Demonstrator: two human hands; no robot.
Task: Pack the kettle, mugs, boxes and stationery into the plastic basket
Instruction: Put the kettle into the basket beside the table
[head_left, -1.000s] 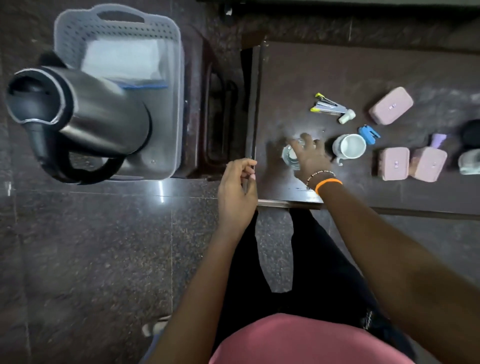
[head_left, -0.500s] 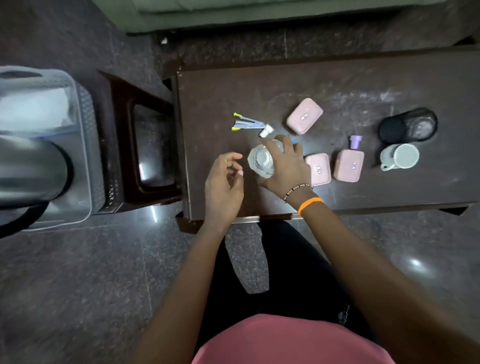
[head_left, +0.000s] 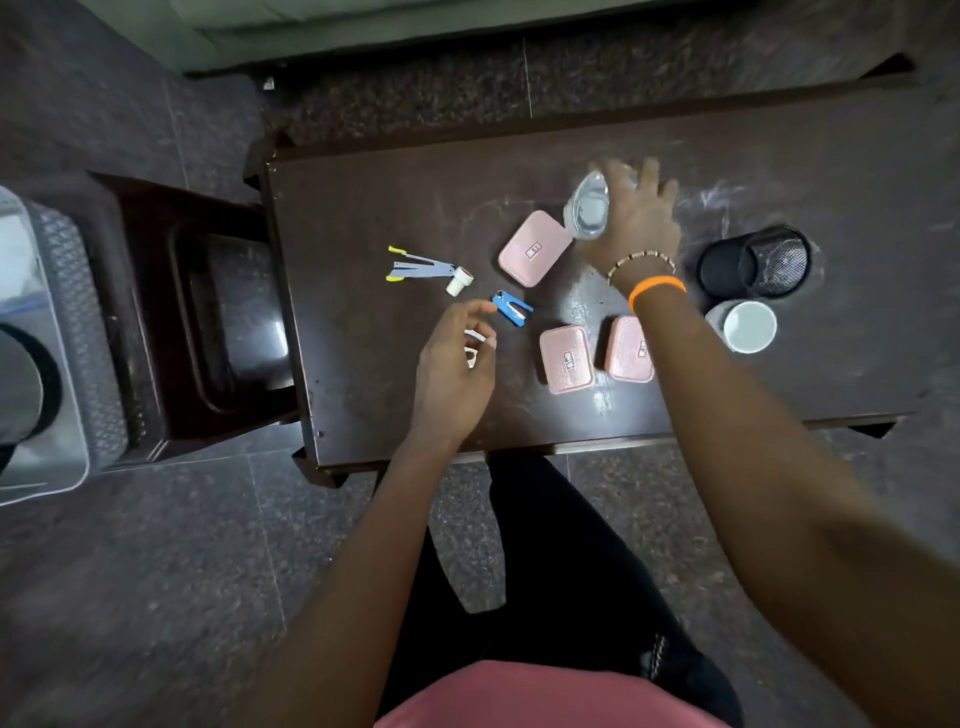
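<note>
Two hands over one dark table (head_left: 363, 395), listed near to far.

Left hand (head_left: 454, 366): hovering just above the near-left part of the tabletop, fingers loosely curled; something small and white shows at the fingertips, and whether it is pinched cannot be told.

Blue stapler (head_left: 512, 308): just beyond the left fingertips, long axis slanting from far-left to near-right.

Two pink boxes (head_left: 566, 358), (head_left: 630, 349): side by side right of the left hand, the right forearm crossing above one.

White mug (head_left: 744, 326) and black mesh pen cup (head_left: 756, 262): right of the wrist.

Third pink box (head_left: 535, 248): mid-table, lying diagonally.

Pens with a small white tube (head_left: 423, 269): left of that box.

Right hand (head_left: 636, 218): farthest out, wrapped round a clear glass (head_left: 588, 208), tilted with its mouth toward the camera.

Plastic basket (head_left: 67, 322): well apart at far left, on a low stand, kettle (head_left: 18, 389) already inside. Judged, the glass must cross the whole table leftward; the left hand is the nearer to the basket.
</note>
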